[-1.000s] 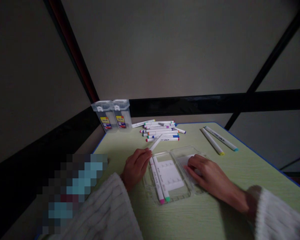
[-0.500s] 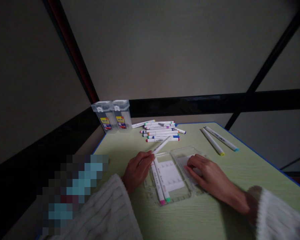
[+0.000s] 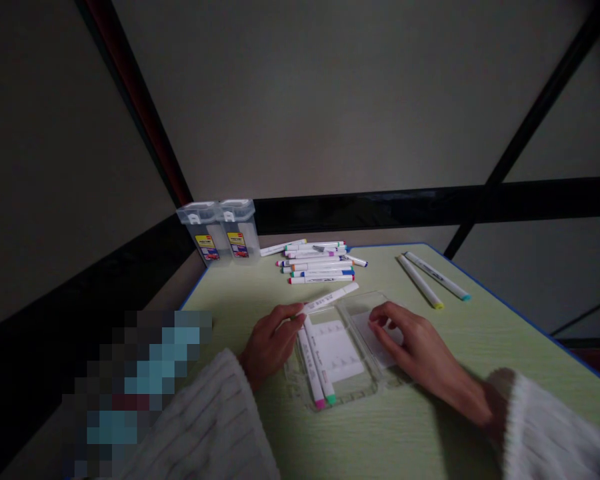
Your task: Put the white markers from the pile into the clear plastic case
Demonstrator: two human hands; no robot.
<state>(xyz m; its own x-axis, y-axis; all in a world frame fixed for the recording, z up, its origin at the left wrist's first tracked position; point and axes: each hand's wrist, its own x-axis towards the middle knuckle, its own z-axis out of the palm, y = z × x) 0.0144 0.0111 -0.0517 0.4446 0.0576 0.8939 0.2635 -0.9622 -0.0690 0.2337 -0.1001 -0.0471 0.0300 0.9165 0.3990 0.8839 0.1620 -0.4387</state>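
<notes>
My left hand (image 3: 270,340) grips a white marker (image 3: 330,297) by one end, so that it points right, nearly level, above the far edge of an open clear plastic case (image 3: 353,390). Two markers lie side by side in the case's left half, one with a pink cap (image 3: 320,403), the other with a green cap (image 3: 331,399), next to a white paper insert (image 3: 337,353). My right hand (image 3: 420,350) rests flat on the case's right half, fingers spread.
A pile of several white markers (image 3: 320,261) lies at the table's far side. Two clear boxes with yellow labels (image 3: 220,232) stand at the far left corner. Two more markers (image 3: 430,280) lie at the right. The green table has a blue edge (image 3: 530,320).
My left hand has swung the held marker clockwise, from pointing away and up to pointing right and nearly level over the case. My right hand has stayed on the case.
</notes>
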